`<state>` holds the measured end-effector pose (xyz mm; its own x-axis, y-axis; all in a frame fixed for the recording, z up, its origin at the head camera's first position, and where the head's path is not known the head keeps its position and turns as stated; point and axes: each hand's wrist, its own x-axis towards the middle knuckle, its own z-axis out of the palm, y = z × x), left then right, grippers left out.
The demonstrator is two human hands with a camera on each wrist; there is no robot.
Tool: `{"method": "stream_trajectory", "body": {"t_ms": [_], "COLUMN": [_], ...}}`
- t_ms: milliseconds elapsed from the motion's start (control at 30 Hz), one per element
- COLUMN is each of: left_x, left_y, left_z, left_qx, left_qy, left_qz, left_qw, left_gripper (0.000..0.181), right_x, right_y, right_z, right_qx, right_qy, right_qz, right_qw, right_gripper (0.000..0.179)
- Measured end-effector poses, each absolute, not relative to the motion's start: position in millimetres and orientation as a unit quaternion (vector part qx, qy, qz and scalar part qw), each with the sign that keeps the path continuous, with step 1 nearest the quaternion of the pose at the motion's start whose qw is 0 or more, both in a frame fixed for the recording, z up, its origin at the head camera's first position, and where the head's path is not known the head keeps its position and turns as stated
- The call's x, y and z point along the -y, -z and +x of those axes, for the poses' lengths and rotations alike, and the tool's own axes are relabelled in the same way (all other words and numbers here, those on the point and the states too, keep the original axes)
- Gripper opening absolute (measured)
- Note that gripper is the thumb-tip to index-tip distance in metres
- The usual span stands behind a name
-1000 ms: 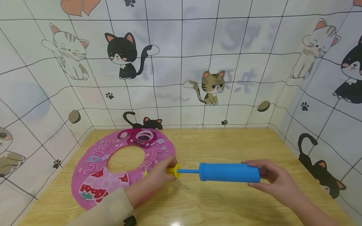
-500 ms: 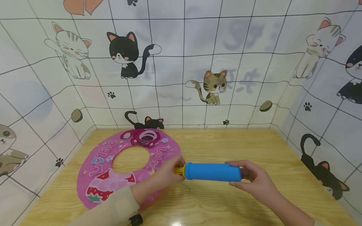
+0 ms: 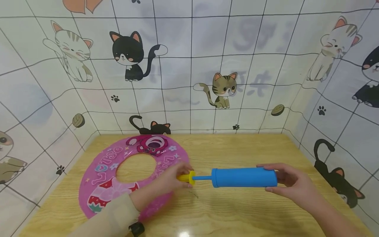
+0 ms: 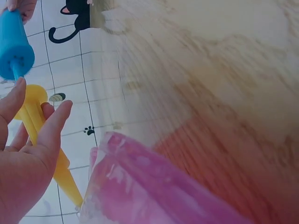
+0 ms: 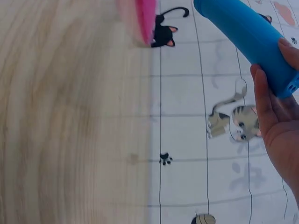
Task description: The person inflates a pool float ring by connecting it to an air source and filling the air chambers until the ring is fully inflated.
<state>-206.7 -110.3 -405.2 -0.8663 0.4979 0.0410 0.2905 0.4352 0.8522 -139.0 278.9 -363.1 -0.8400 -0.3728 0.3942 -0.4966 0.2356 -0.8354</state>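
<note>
A blue hand pump (image 3: 244,177) lies level above the table, its thin blue rod drawn out of the barrel's left end. My right hand (image 3: 296,187) grips the barrel's far right end between thumb and fingers. At the other end, my left hand (image 3: 170,181) holds the yellow nozzle piece (image 4: 35,112) with thumb and fingers. The nozzle's tapered tip reaches the clear edge of a pink swim ring (image 3: 91,168) in the left wrist view; that tip is hidden by the hand in the head view. The ring, printed with a bear and strawberries, looks filled out.
The wooden table (image 3: 237,207) runs back to a white wall covering (image 3: 177,72) with grid lines and cartoon cats, which also closes off both sides. A black band (image 3: 137,228) shows at the left sleeve (image 3: 115,214).
The right hand pushed the barrel left until it met the yellow piece, then drew it back right, so the rod shows again. The left hand kept its hold on the nozzle piece.
</note>
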Motion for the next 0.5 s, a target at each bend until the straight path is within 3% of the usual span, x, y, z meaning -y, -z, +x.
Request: {"method": "stream_trajectory", "body": {"t_ms": [133, 333, 500], "left_x": [118.3, 130.4, 136.5], "left_y": [406.8, 410.0, 408.2], "left_z": [-208.4, -208.9, -204.3], "left_qx": [-0.831, -0.810, -0.796], "left_qy": [-0.488, -0.509, -0.521], "left_qz": [0.241, 0.258, 0.263], "left_qw": [0.117, 0.134, 0.158], "left_gripper": [0.044, 0.040, 0.035], "right_x": [-298.0, -318.9, -321.9], "right_y": [358.1, 351.8, 352.2], "right_z": [-139.9, -127.8, -123.8], "right_qx": [0.750, 0.801, 0.784], "right_qy": [-0.576, -0.527, -0.547], "right_qz": [0.322, 0.272, 0.282], "right_qw": [0.051, 0.081, 0.081], "right_gripper": [0.064, 0.065, 0.065]}}
